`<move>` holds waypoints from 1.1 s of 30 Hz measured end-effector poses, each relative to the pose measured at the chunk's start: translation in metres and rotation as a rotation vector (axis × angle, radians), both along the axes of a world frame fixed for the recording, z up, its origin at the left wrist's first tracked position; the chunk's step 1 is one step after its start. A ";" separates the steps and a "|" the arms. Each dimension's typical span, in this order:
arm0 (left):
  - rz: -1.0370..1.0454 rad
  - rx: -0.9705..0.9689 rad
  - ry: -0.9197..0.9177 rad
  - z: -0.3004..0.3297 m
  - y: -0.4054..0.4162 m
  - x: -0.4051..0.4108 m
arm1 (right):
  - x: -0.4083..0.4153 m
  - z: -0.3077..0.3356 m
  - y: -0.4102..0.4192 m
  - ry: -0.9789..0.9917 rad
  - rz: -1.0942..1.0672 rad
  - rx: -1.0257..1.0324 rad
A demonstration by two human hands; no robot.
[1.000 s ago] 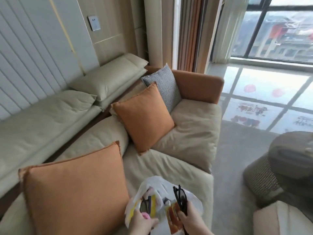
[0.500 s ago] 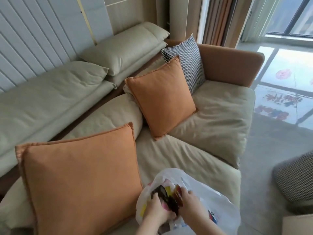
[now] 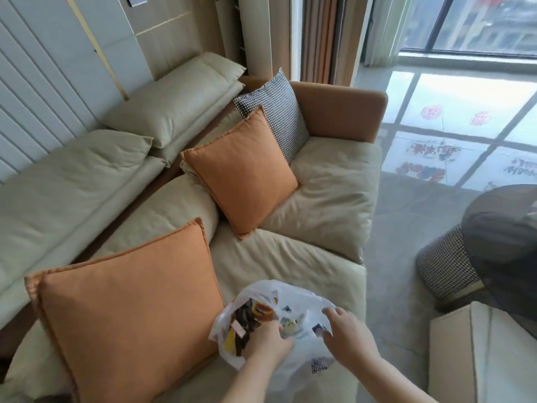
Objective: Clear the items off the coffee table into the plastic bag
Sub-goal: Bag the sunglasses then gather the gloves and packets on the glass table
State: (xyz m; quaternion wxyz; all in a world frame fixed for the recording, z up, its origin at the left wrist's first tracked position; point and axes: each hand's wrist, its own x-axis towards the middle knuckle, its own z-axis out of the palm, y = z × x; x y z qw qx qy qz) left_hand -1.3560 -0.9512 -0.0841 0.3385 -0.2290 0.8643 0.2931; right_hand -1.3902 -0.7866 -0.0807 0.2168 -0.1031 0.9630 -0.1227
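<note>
A white plastic bag lies open on the beige sofa seat at the bottom centre. Inside it show colourful packets and a dark item that I cannot make out. My left hand grips the near rim of the bag at its mouth, fingers curled. My right hand hovers over the bag's right side with loosely spread fingers, its fingertips touching the plastic and holding nothing.
A large orange cushion stands just left of the bag, with a second orange cushion and a checked cushion further back. A dark round table top and a checked pouf stand to the right on the grey floor.
My right hand has let go of the dark glasses into the bag and drawn back to the right. The bag's mouth is wider. My view has tilted.
</note>
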 end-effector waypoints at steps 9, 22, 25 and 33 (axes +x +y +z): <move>-0.310 0.105 -0.013 0.065 0.093 0.008 | 0.036 0.050 0.111 -0.038 -0.188 0.131; -0.616 0.029 0.141 0.112 0.294 -0.046 | 0.049 0.098 0.313 0.020 -0.524 0.121; -0.697 0.031 0.179 0.118 0.348 -0.045 | 0.062 0.101 0.361 0.021 -0.605 0.105; -0.883 0.073 0.232 0.127 0.473 -0.041 | 0.096 0.112 0.464 0.031 -0.810 0.104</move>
